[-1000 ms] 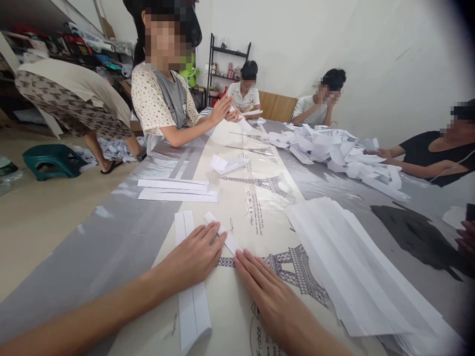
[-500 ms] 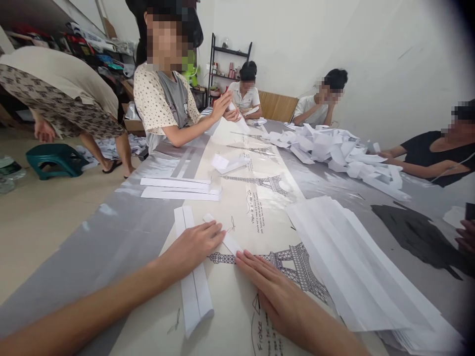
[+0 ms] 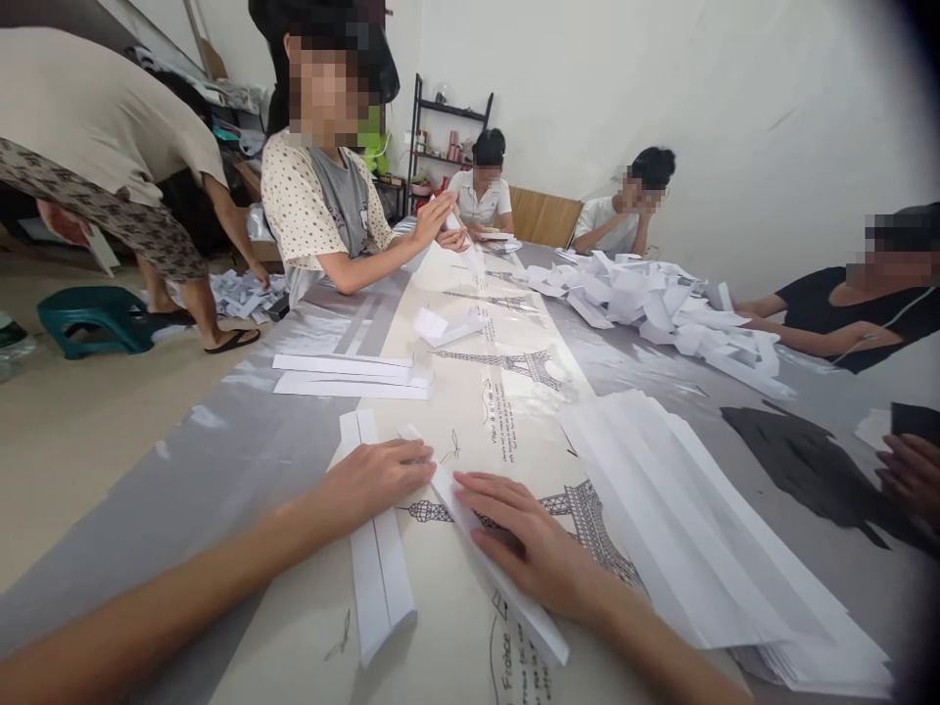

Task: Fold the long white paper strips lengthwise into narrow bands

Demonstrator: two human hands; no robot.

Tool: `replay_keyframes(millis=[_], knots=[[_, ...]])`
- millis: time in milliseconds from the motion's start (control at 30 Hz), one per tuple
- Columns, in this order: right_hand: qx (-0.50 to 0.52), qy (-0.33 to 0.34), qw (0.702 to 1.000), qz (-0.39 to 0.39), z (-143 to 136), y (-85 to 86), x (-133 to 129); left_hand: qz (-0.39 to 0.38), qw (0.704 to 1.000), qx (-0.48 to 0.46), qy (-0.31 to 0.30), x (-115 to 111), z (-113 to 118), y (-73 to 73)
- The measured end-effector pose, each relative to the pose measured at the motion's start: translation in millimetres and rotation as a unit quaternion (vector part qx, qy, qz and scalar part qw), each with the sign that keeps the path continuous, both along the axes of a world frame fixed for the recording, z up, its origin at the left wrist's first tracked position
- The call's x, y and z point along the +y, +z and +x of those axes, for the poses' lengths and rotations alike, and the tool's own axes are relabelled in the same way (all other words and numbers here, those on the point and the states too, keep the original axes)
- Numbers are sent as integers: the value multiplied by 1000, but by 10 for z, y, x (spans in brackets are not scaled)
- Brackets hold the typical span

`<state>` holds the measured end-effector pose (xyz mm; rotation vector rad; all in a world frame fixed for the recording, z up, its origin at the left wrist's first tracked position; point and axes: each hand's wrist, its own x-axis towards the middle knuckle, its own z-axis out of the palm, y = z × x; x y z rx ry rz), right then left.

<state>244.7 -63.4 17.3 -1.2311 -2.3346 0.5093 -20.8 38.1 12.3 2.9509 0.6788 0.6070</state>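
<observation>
A narrow folded strip of white paper (image 3: 533,627) lies slantwise on the table in front of me. My left hand (image 3: 386,478) presses its bent, closed fingers on the strip near the far end; the thumb is mostly hidden. Along the strip's middle lies my right hand (image 3: 525,539), its fingers stretched out and slightly apart. A pair of folded white paper strips (image 3: 378,578) lies side by side under my left wrist. To the right of my right hand is a fanned stack of white paper sheets (image 3: 682,529).
More folded strips (image 3: 349,377) lie beyond my left hand. A heap of folded papers (image 3: 646,294) covers the far right of the table. Several people sit or stand around it; one bends over papers on the floor beside a green stool (image 3: 95,318).
My right hand has shifted a little up and its fingers have spread. More of the strip now shows beneath it, reaching toward me. The person at left has reached down toward the floor papers.
</observation>
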Motion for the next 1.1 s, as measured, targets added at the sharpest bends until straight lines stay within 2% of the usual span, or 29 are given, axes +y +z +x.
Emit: replay_keyframes(millis=[133,300,433,700,833,933,1100], knots=[[-72,49,996,10,-46,14,-38,-12,999,16,-39,90,-47,76],[-97,35,995,8,-137,25,-121,-14,994,73,-81,134,-60,247],[-86,29,995,32,-198,-21,-158,-14,994,67,-89,118,-46,290],[-93,26,995,30,-205,-23,-155,-11,994,48,-93,118,-62,242],[-99,22,994,32,-213,-8,-159,36,994,58,-87,79,-44,216],[-107,22,993,39,-221,4,-165,85,988,114,-56,-39,26,161],[-112,26,992,43,-225,19,-167,179,968,174,27,-312,189,-13]])
